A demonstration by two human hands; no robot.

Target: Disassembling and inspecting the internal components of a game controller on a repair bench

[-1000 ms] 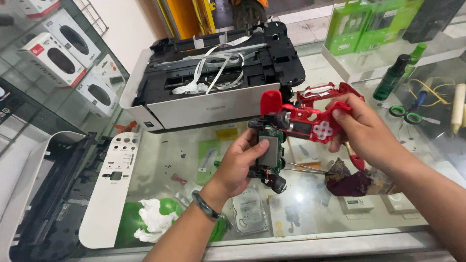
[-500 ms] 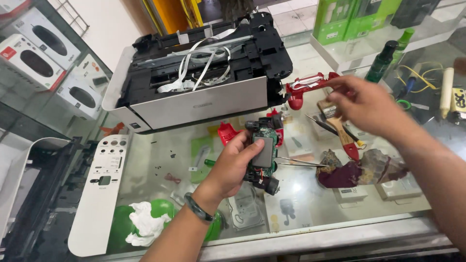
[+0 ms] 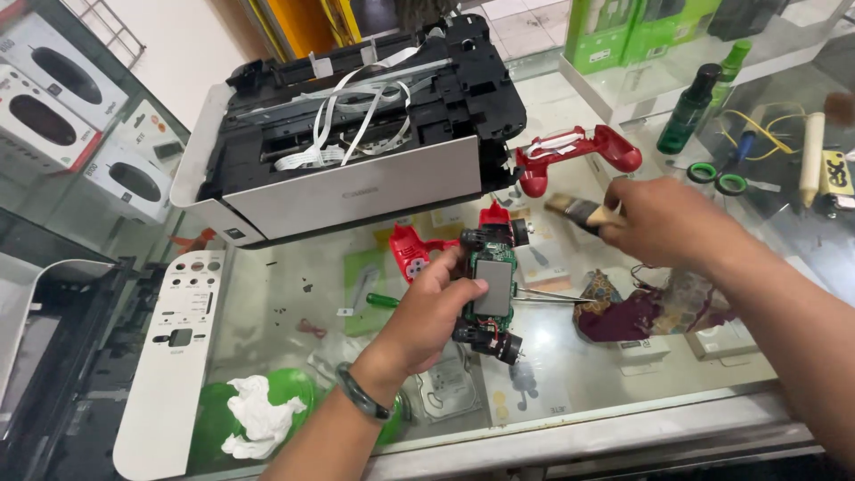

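**Shell set down, brush picked up**

The left hand (image 3: 427,312) still grips the bare controller circuit board (image 3: 490,289) over the glass counter (image 3: 623,392). The red controller shell (image 3: 579,151) (held a second ago) now lies beside the opened printer (image 3: 356,134). The right hand (image 3: 663,223) pinches a small brush (image 3: 579,211): brushing looks imminent.

An electronics repair shop, worked at a glass display counter (image 3: 623,392). At twelve o'clock sits an opened printer (image 3: 356,142) with loose white ribbon cables; at nine o'clock its detached control panel (image 3: 174,347) lies flat. Boxed computer mice (image 3: 62,107) fill a showcase at ten o'clock, green retail packages (image 3: 614,31) stand at one o'clock, and a bare red gamepad shell (image 3: 579,151) lies nearby.
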